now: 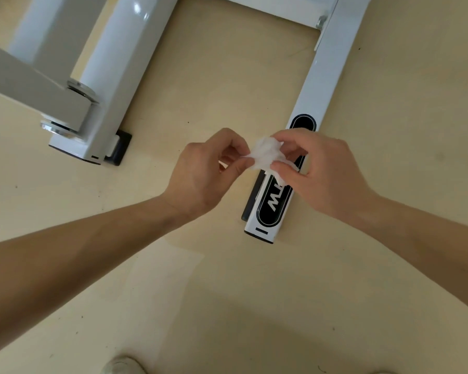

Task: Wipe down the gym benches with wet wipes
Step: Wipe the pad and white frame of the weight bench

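Note:
A crumpled white wet wipe hangs between both my hands at the centre of the head view. My left hand pinches its left edge with thumb and fingertips. My right hand pinches its right side, fingers curled round the wad. Directly below them lies a white metal base bar of the gym bench frame, with a black oval logo sticker near its end. The hands hover above this bar without touching it.
A second white frame beam with a grey pivot arm and bolts lies at the upper left, ending in a black rubber foot. The floor is beige. A shoe tip shows at the bottom edge.

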Demonstrator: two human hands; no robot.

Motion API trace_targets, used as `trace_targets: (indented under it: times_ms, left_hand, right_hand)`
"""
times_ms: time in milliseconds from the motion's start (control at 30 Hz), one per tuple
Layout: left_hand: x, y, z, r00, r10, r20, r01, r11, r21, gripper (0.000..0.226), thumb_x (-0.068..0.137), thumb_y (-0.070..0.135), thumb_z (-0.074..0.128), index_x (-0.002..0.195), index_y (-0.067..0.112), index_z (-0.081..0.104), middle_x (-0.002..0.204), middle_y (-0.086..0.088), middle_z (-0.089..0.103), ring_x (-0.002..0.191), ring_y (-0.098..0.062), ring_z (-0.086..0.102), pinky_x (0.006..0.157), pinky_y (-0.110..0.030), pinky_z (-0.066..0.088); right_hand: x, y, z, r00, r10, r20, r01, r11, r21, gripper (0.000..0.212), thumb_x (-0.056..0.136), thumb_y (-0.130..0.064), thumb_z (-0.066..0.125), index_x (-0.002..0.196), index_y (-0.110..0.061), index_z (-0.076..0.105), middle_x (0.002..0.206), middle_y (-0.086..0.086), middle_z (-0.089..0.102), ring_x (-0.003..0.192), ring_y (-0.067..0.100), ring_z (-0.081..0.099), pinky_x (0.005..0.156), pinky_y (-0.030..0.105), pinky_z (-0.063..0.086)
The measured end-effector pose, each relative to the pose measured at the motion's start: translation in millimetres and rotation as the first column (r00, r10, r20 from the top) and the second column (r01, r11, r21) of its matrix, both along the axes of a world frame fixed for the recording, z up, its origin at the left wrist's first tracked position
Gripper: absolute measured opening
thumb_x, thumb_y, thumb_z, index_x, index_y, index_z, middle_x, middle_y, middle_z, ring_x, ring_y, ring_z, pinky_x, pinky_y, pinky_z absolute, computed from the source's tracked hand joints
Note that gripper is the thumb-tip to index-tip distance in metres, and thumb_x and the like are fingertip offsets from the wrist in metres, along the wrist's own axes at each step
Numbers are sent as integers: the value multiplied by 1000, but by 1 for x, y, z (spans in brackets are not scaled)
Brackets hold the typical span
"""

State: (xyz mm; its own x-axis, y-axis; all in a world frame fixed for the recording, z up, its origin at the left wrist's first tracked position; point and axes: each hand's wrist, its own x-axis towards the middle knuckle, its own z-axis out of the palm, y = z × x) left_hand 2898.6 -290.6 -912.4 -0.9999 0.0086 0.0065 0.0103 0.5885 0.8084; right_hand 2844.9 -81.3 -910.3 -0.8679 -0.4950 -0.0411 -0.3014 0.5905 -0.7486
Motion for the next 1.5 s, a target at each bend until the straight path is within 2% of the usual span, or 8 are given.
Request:
trace_targets:
  times_ms: [200,400,633,767,900,1100,1300,1500]
  left_hand:
    - [-1,-2,5,961,161,227,-195,971,138,15,97,22,64,87,23,53,75,10,72,71,-8,70,66,-21,52]
    - [-8,13,17,975,87,203,-122,978,167,20,87,24,77,81,26,59,79,19,66,83,-1,69,65,-16,51]
    - [-13,7,15,973,144,178,-177,967,185,24,87,18,78,81,29,58,76,13,67,70,-7,64,68,-22,53]
    - [-14,6,17,980,68,186,-110,967,229,22,90,17,75,84,29,57,77,4,68,70,-10,66,67,-23,52]
    - [-17,8,20,983,13,185,-57,970,237,24,90,14,75,84,28,56,78,1,68,69,-11,65,66,-25,54]
    - [-15,1,17,947,175,271,-228,958,177,17,95,16,68,89,25,55,81,0,73,68,-15,72,63,-36,58]
    - [-15,12,-1,916,226,331,-210,974,-84,16,92,32,66,101,29,54,74,4,64,68,-15,62,62,-35,50]
    - [2,34,-20,958,141,249,-100,980,-171,18,90,34,69,106,33,60,106,11,54,96,-9,55,76,-24,47]
  right_hand:
    - [-15,12,1,992,-64,110,76,991,-109,17,92,-7,68,96,-24,70,87,-13,69,81,9,64,75,15,49]
    - [-13,8,3,996,38,80,-37,999,-11,50,85,-41,71,132,-37,53,112,-16,57,102,7,56,89,21,44]
    - [-26,12,4,998,-49,32,49,999,-15,17,87,-17,70,91,-33,66,87,-11,65,82,12,62,76,24,49]
    - [-22,10,8,987,-9,163,10,1000,-8,43,82,-47,73,122,-40,57,107,-18,60,98,7,57,83,22,45]
    - [-24,1,13,988,28,153,-15,996,-86,4,91,-27,73,91,-29,70,88,-13,69,84,6,64,80,26,51]
    - [-33,17,18,946,-112,306,166,973,-159,17,91,-12,63,77,-23,62,78,-9,71,70,6,67,67,24,49]
    - [-24,22,12,985,-154,79,147,985,91,15,83,-11,66,81,-23,59,71,-10,63,65,10,61,61,28,49]
    - [-5,29,-8,914,175,-367,-23,924,383,19,84,-7,55,90,-15,71,93,4,56,80,26,50,64,34,39]
